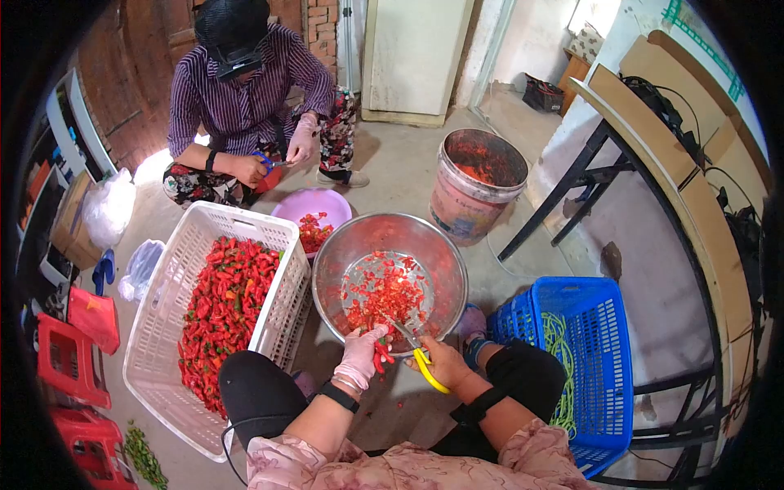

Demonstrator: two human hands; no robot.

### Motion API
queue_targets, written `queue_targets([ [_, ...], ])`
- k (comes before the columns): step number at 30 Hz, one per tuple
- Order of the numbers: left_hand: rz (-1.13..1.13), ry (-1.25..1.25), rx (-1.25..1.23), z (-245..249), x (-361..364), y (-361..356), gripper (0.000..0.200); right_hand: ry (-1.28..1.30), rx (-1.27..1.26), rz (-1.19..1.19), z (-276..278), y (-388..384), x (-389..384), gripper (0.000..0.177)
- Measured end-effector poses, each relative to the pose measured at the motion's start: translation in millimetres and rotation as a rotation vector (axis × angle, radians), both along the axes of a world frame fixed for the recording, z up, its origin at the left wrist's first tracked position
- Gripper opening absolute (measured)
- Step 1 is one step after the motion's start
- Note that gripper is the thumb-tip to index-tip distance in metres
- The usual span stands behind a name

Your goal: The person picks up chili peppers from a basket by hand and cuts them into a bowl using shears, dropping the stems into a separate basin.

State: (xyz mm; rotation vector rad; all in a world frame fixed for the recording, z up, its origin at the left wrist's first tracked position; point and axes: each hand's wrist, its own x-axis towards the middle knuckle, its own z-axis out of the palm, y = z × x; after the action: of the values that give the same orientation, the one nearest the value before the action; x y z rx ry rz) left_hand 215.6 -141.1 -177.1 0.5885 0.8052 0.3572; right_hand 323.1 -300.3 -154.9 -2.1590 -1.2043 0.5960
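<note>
My left hand (359,361), in a thin pale glove, is closed around red chili peppers (380,357) at the near rim of a steel basin (456,265). Yellow-handled scissors (426,373) are gripped in my right hand (447,364), their blades pointing towards my left fingers. Chopped red chilies (380,296) lie scattered over the basin's floor. To the left, a white plastic crate (282,302) holds a heap of whole red chilies (224,298), a few of them greenish.
A person (245,98) sits opposite, holding blue-handled scissors (268,161) over a purple basin (341,206) with cut chilies. A red-stained bucket (465,200) stands behind my basin. At right are a blue crate (600,367) with green cord and a black-legged table (621,155); red stools (72,359) stand left.
</note>
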Motion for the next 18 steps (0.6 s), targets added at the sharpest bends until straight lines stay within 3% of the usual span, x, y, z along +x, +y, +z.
queue_targets([
  [8, -0.017, 0.043, -0.043, 5.3, 2.4, 4.3, 0.018, 0.056, -0.103, -0.037, -1.5, 1.1, 0.5, 0.048],
  [11, 0.022, 0.028, 0.010, 9.1, 2.1, 3.8, 0.017, 0.141, 0.036, -0.082, -6.1, 0.0, 1.0, 0.048],
  [14, -0.100, 0.096, 0.206, 9.3, 1.7, 3.8, 0.014, 0.266, 0.110, -0.104, -26.0, 2.0, 8.1, 0.045],
  [16, -0.130, 0.108, 0.243, 7.9, 1.9, 3.5, 0.014, 0.353, 0.393, -0.228, -38.3, 5.1, 11.5, 0.061],
  [18, -0.102, 0.050, 0.167, 13.5, 0.1, 3.5, 0.014, 0.305, 0.333, -0.203, -34.0, 1.1, 15.9, 0.060],
])
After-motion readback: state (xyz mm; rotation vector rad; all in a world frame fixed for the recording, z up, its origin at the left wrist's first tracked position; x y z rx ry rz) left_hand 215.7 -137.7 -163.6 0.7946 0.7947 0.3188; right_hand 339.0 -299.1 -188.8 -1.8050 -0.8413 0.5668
